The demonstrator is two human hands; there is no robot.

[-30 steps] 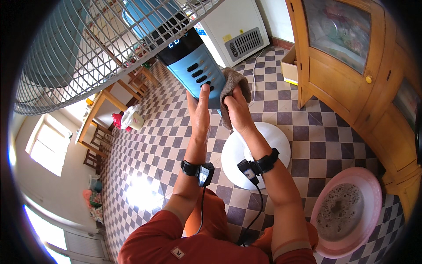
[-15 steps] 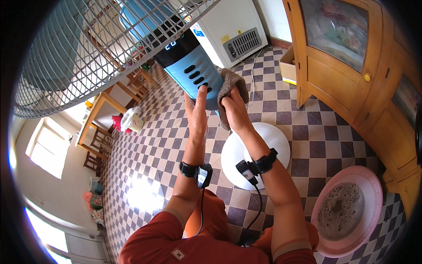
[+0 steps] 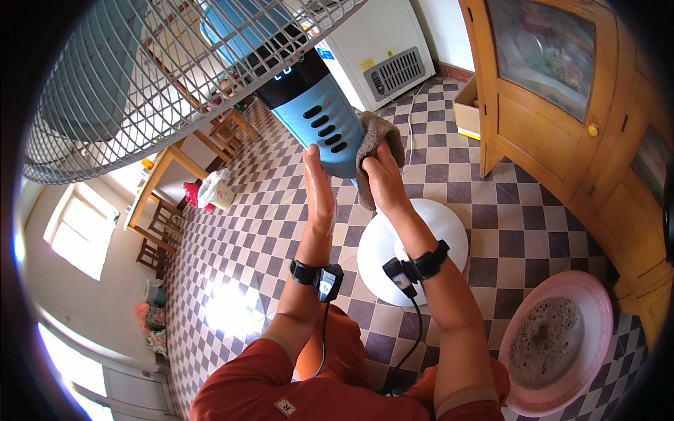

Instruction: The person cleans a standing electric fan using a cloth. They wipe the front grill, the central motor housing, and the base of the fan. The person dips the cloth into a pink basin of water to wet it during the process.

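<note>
A pedestal fan stands before me, with a blue control housing [image 3: 326,123] that carries a row of dark oval buttons and a lit black display. My left hand [image 3: 319,189] is at the housing's lower left, its thumb up along the edge and its other fingers hidden behind. In my right hand [image 3: 384,181] is a grey-brown cloth [image 3: 379,137], pressed against the right side of the housing. The fan's wire cage [image 3: 189,84] fills the upper left, with blue blades inside. Below my hands the round white base [image 3: 439,242] rests on the floor.
A pink basin [image 3: 597,337] of cloudy, foamy water sits on the checkered floor at lower right. A wooden cabinet [image 3: 540,140] stands on the right, with a cardboard box [image 3: 466,112] beside it. Farther off are a white appliance [image 3: 365,42], a wooden table and chairs.
My left thumb has come off the lower buttons to the housing's edge. The cloth stays at the right side in my right hand. The whole view has shifted slightly.
</note>
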